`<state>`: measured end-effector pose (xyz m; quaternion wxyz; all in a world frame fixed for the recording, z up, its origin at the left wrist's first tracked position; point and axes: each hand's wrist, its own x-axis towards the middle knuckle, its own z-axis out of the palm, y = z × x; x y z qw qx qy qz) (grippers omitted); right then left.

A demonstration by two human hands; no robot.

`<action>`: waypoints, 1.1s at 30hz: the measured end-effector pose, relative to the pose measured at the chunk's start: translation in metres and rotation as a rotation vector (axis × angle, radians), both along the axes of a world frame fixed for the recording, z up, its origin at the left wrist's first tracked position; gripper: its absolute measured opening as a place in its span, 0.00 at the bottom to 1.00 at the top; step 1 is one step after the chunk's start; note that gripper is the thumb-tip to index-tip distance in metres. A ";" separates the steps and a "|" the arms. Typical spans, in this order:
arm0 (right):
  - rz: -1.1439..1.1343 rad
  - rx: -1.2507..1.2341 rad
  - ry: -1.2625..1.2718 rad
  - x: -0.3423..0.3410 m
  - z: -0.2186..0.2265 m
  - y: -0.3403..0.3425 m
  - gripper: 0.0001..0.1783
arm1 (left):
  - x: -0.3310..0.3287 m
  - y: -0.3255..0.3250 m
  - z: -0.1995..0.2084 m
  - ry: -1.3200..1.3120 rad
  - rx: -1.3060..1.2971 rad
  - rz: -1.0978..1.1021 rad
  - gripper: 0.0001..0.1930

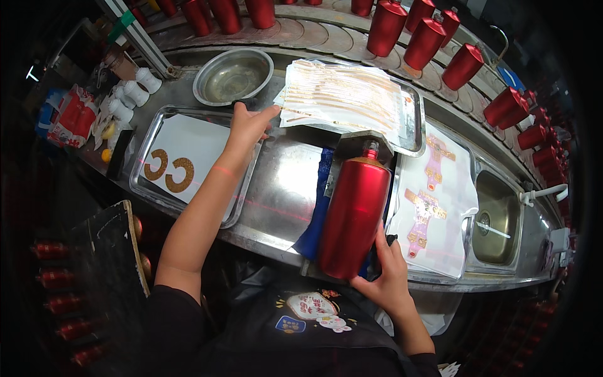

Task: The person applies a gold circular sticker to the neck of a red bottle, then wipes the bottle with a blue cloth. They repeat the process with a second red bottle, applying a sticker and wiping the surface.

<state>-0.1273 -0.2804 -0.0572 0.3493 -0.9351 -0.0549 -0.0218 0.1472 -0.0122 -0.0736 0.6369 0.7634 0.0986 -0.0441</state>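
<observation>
A glossy red bottle (355, 213) lies tilted in front of me, its bare threaded neck away from me against a dark metal block (364, 143). My right hand (388, 276) holds its near end, thumb at the base and fingers along the right side. My left hand (250, 129) is stretched forward with fingers apart, one fingertip at the left edge of a stack of white sheets (339, 94) bearing gold strips. A black cover sits on one digit of that hand. Whether it touches the top sheet I cannot tell.
A steel bowl (233, 76) stands behind a tray (141, 179) with gold C-shaped pieces (180, 174) on white backing. To the right lie sheets with pink-and-gold labels (424, 217), then a sink (496, 220). Red bottles (426, 43) line a curved conveyor (314, 34) at the back.
</observation>
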 end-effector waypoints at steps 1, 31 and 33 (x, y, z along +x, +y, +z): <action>0.006 0.024 0.015 0.000 0.002 -0.001 0.60 | 0.005 -0.005 -0.004 0.038 -0.065 0.013 0.31; -0.229 0.390 -0.091 0.043 0.048 -0.051 0.31 | 0.013 -0.080 0.054 -0.543 0.130 -0.187 0.18; -0.291 0.522 -0.200 0.081 0.067 -0.050 0.27 | -0.003 -0.117 0.090 -0.618 0.145 -0.354 0.13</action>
